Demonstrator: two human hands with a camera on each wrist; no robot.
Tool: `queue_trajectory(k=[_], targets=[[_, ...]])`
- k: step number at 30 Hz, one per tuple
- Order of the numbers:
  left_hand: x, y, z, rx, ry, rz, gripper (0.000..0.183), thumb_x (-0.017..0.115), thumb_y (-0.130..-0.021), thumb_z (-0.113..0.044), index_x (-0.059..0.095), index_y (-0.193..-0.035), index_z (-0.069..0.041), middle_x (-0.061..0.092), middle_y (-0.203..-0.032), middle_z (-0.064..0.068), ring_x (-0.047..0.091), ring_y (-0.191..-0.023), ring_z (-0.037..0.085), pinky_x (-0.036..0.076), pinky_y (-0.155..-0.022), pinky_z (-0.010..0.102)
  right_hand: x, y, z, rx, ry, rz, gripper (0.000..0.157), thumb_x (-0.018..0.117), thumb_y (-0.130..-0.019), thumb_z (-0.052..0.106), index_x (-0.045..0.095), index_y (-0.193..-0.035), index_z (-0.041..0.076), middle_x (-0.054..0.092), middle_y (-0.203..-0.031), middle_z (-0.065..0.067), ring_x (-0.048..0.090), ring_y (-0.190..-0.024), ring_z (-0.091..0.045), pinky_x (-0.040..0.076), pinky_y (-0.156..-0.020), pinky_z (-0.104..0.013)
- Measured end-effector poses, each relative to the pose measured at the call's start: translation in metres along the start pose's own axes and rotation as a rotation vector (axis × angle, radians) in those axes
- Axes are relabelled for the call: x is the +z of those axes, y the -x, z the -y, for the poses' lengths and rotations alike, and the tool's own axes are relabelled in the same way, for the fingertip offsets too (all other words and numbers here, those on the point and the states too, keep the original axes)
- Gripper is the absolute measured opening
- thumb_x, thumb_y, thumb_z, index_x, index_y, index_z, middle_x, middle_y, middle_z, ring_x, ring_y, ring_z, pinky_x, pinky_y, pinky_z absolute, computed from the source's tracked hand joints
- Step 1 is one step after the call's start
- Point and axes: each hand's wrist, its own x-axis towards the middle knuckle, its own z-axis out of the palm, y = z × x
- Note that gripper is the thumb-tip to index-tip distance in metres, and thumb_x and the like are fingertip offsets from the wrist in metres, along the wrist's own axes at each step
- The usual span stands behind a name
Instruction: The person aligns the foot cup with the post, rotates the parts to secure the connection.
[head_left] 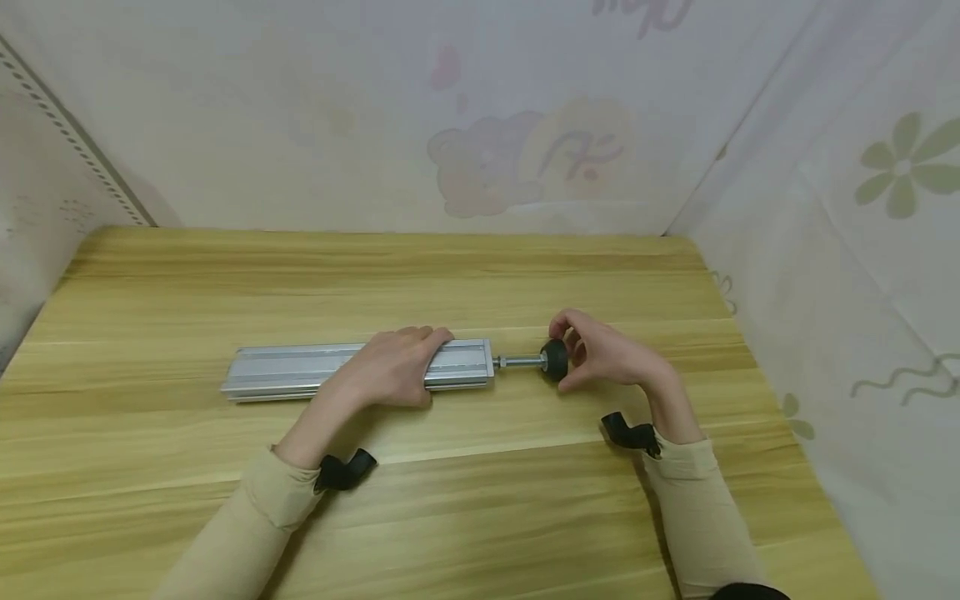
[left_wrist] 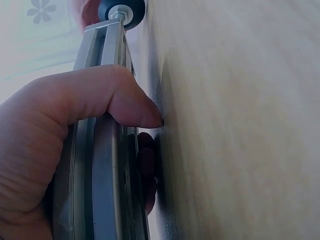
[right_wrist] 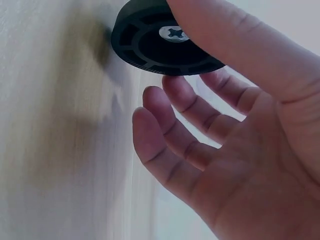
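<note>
A silver aluminium profile (head_left: 281,367) lies lengthwise across the wooden table. My left hand (head_left: 390,367) grips it from above near its right end, the thumb on the near side; in the left wrist view the thumb and fingertips wrap around its grooved sides. Out of that right end runs a threaded rod (head_left: 525,362) with a nut, bearing a black levelling foot (head_left: 555,360). The foot's rim is held between the thumb and fingers of my right hand (head_left: 611,354). From the right wrist view, the foot's ribbed underside (right_wrist: 150,47) faces the palm, with a cross-slotted screw end (right_wrist: 174,33) at its centre.
The wood-grain table (head_left: 480,517) meets a pale printed wall covering (head_left: 337,125) at the back and right. A black curved piece (head_left: 347,469) sticks out of the left sleeve cuff, and a similar black piece (head_left: 628,433) from the right cuff.
</note>
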Motion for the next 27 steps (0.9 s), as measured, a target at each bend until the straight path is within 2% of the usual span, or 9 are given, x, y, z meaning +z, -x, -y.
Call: queue_trajectory(k=[5,12,18,22,25,27], targets=[[-0.0004,0.0003,0.0002,0.002,0.005,0.003,0.082,0.079,-0.064,-0.016,0.051,-0.141,-0.010,0.069,-0.122,0.010,0.067,-0.110,0.031,0.056,-0.088,0.052,-0.0012,0.0017,-0.0023,-0.004,0.012,-0.015,0.065,0.091,-0.075,0.016,0.051,-0.126,0.014,0.060,-0.119,-0.007,0.061,-0.104,-0.023,0.053,-0.091,-0.040],[-0.0006,0.0005,-0.0004,-0.004,0.010,0.009,0.083,0.079,-0.064,-0.016,0.051,-0.142,-0.010,0.069,-0.124,0.011,0.066,-0.112,0.032,0.055,-0.090,0.053,-0.0074,0.0085,-0.0040,-0.048,0.066,0.007,0.047,0.077,-0.091,0.023,0.058,-0.132,0.009,0.068,-0.110,-0.007,0.063,-0.098,-0.018,0.052,-0.087,-0.036],[-0.0003,0.0007,0.0016,-0.001,0.011,0.003,0.083,0.079,-0.063,-0.016,0.051,-0.141,-0.011,0.069,-0.122,0.010,0.067,-0.109,0.031,0.056,-0.088,0.051,-0.0095,0.0084,-0.0039,-0.044,0.090,0.044,0.047,0.069,-0.098,0.026,0.058,-0.140,0.006,0.069,-0.118,-0.008,0.064,-0.104,-0.018,0.052,-0.091,-0.039],[0.0007,0.0007,0.0018,0.007,0.013,-0.005,0.082,0.080,-0.063,-0.016,0.051,-0.140,-0.011,0.069,-0.120,0.009,0.067,-0.106,0.029,0.056,-0.086,0.050,-0.0094,0.0090,-0.0052,-0.035,0.064,0.043,0.057,0.073,-0.095,0.027,0.054,-0.145,0.007,0.066,-0.130,-0.011,0.064,-0.109,-0.021,0.054,-0.094,-0.041],[0.0011,0.0008,0.0013,0.013,0.015,-0.013,0.081,0.080,-0.062,-0.016,0.052,-0.139,-0.011,0.069,-0.118,0.009,0.067,-0.105,0.028,0.056,-0.084,0.050,-0.0077,0.0085,-0.0045,-0.037,0.007,0.035,0.067,0.083,-0.086,0.023,0.052,-0.143,0.008,0.061,-0.135,-0.011,0.062,-0.112,-0.024,0.054,-0.094,-0.044],[0.0013,0.0005,0.0013,0.013,0.014,-0.012,0.082,0.080,-0.062,-0.016,0.052,-0.139,-0.012,0.069,-0.118,0.009,0.066,-0.105,0.028,0.056,-0.084,0.050,-0.0060,0.0073,-0.0019,-0.039,-0.029,0.025,0.070,0.089,-0.079,0.018,0.051,-0.137,0.008,0.058,-0.131,-0.010,0.060,-0.110,-0.024,0.054,-0.093,-0.045]])
